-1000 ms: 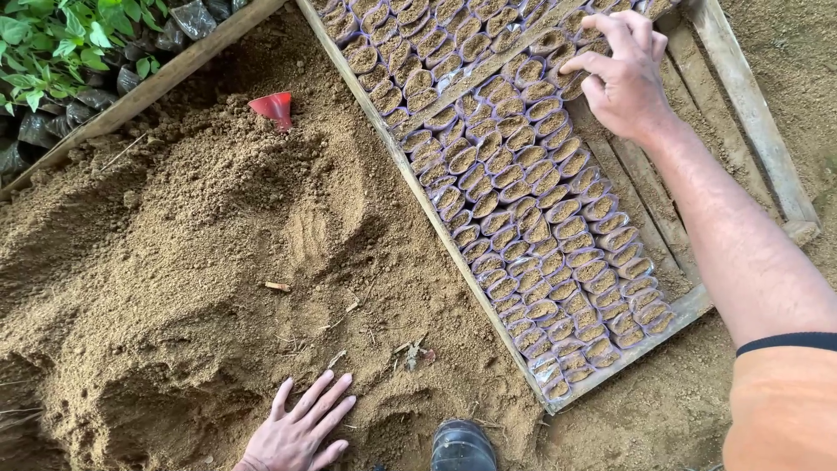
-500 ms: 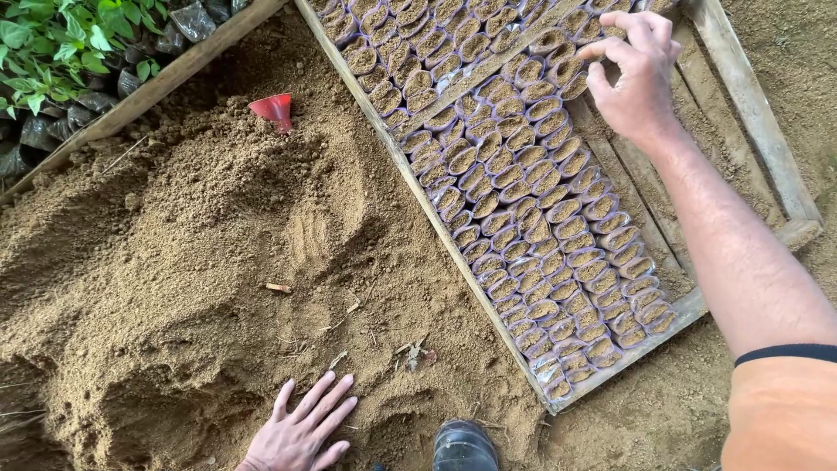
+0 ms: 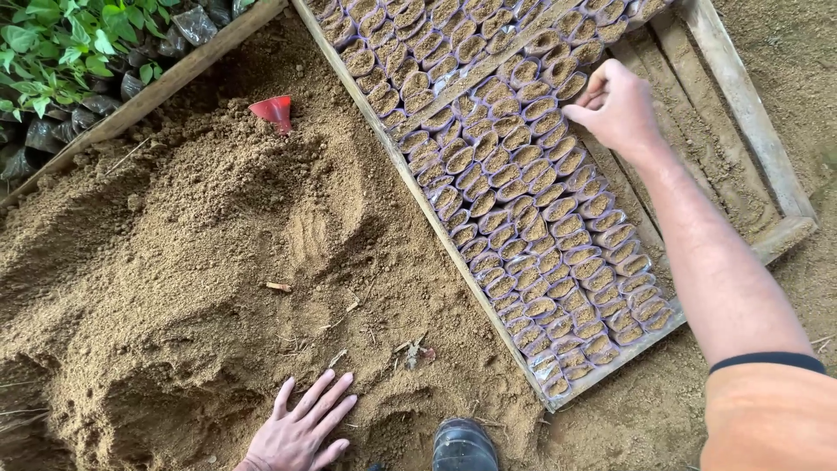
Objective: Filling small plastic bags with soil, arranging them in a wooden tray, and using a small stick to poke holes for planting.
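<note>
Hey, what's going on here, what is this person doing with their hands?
A person is working over a long wooden frame packed with rows of small soil-filled nursery bags. The right hand reaches to the bags at the frame's far edge, fingers touching one there. The left hand lies flat, fingers spread, on the loose soil pile beside the frame. A red funnel sits in the soil near leafy seedlings, and a dark boot stands by the frame's near corner.

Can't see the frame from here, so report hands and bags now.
Left hand flat on the soil heap, empty. Right hand fingering a filled bag at the row's edge. Nothing blocking.
</note>
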